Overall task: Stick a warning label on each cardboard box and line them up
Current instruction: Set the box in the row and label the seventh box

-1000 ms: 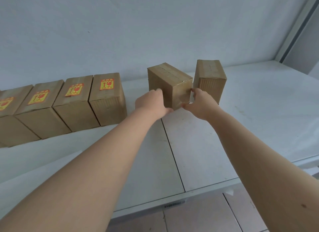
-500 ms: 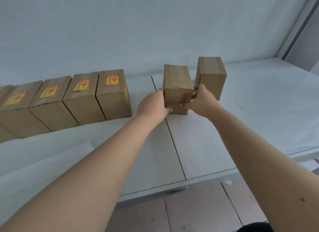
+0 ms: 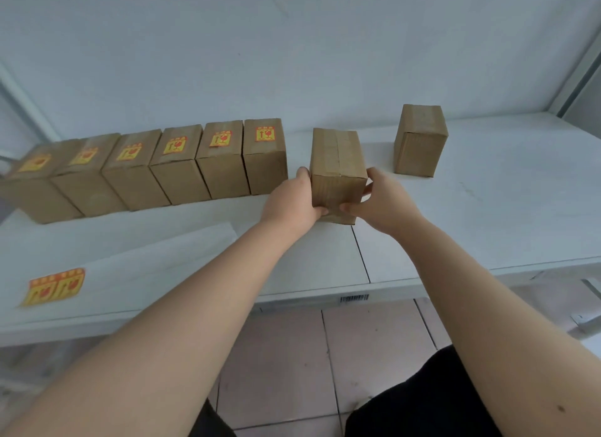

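A plain cardboard box (image 3: 338, 156) with no label stands on the white table (image 3: 487, 215), just right of a row of several labelled boxes (image 3: 182, 163). My left hand (image 3: 292, 202) grips its left side and my right hand (image 3: 380, 202) grips its right side, thumbs on the near face. The nearest labelled box (image 3: 265, 153) carries a yellow and red warning label (image 3: 265, 134). A second unlabelled box (image 3: 419, 140) stands apart to the right. A strip of yellow and red labels (image 3: 53, 287) lies on a white backing sheet at the near left.
A white wall (image 3: 292, 46) runs behind the row of boxes. The table's front edge (image 3: 354, 298) has a barcode sticker. Tiled floor (image 3: 292, 355) shows below. A metal frame post (image 3: 579, 72) rises at the far right.
Both hands have turned the unlabelled box square and brought it left towards the labelled row, away from the other plain box. The view has shifted, showing more of the row and the label strip.
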